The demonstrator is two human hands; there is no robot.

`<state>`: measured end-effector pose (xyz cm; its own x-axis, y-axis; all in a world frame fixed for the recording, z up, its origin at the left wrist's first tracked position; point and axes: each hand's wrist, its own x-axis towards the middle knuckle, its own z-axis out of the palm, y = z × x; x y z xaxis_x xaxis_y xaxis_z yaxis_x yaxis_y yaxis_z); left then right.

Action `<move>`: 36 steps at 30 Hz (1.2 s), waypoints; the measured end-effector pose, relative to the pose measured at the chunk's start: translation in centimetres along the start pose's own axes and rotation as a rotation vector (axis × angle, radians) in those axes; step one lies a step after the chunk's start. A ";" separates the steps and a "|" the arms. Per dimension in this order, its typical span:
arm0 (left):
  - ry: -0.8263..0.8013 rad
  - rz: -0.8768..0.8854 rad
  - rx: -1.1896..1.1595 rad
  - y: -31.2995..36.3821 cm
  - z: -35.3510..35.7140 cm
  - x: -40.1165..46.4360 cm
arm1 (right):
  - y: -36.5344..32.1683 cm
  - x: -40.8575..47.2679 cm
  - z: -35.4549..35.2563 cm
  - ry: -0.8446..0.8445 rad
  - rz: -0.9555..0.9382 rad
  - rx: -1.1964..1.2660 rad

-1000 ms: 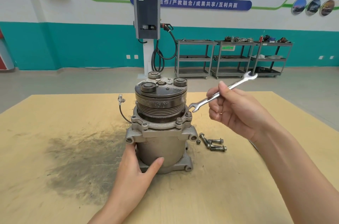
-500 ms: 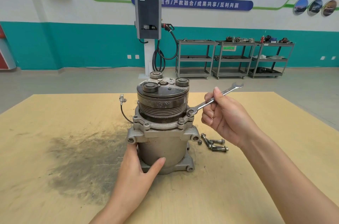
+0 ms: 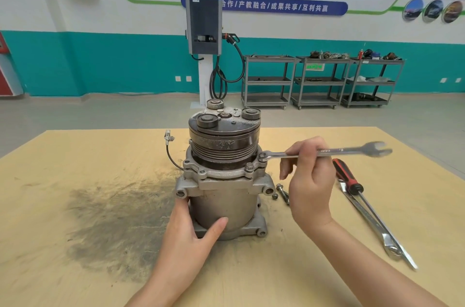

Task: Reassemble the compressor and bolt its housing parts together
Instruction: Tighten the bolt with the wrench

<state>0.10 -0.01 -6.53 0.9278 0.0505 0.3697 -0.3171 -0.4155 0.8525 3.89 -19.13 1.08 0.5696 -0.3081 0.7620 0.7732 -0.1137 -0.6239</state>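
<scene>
Since a second ago the wrench (image 3: 324, 153) dropped from a raised tilt to near level, its ring end now seated on the bolt (image 3: 262, 156) at the flange's right edge; before, that end hung just off the pulley. Right hand (image 3: 310, 180) slid lower, its grip clamped round the wrench shaft, fingers curled over it. Open end of the wrench sticks out beyond the grip to the right, blurred. Left hand (image 3: 191, 233) unchanged: grip wrapped on the lower body of the compressor (image 3: 224, 175), thumb across the front, fingers round the left side. Compressor stands upright mid worktop (image 3: 75, 206), pulley end up, between the two grips. A second flange bolt (image 3: 249, 166) sits left of the right grip. Loose bolts (image 3: 281, 192) lie on the worktop just left of the right grip, partly hidden behind it. Red-handled screwdriver (image 3: 348, 177) and a spare wrench (image 3: 377, 226) lie right of the right grip, newly in view. Dark smear (image 3: 113, 218) on the worktop left of the left grip.
</scene>
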 end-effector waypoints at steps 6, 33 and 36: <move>-0.002 -0.016 -0.010 0.0 0.0 0.0 | -1.6 0.4 0.3 -0.179 -0.507 -0.519; 0.006 -0.013 0.008 -0.2 0.1 -0.1 | -1.6 3.5 -0.7 -0.224 0.664 0.246; 0.007 -0.011 0.004 -0.1 0.0 -0.1 | -1.2 3.4 -0.7 -0.244 0.695 0.245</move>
<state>0.02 0.00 -6.71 0.9298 0.0610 0.3629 -0.3061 -0.4189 0.8549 4.69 -20.69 4.26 0.9696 -0.0126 0.2442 0.2395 0.2505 -0.9380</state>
